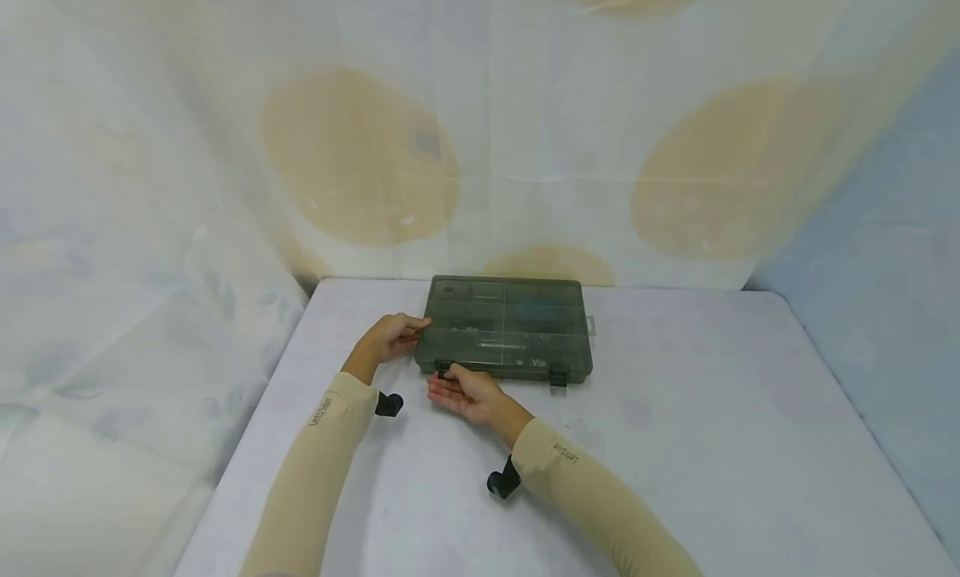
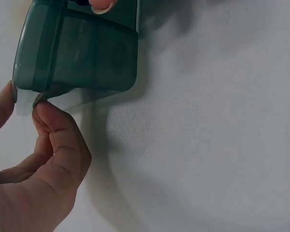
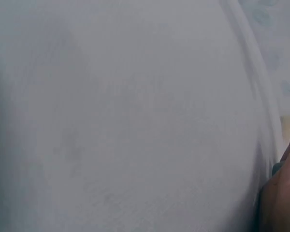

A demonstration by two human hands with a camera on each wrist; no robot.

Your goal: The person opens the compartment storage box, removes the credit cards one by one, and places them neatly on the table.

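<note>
Now both hands are at the smoky-green compartment box [image 1: 506, 329], which lies shut, flat on the bench [image 1: 675, 444] toward its far edge.

Left hand [image 1: 390, 337] steadies the box's left end, thumb and curled fingers [image 2: 53, 130] pinching the near-left corner. Right hand [image 1: 468, 391] sits against the front edge, its fingers curled onto the left black latch [image 1: 444, 368]; the right latch [image 1: 558, 377] is untouched. Patterned cloth [image 1: 360, 160] drapes behind the bench.
</note>
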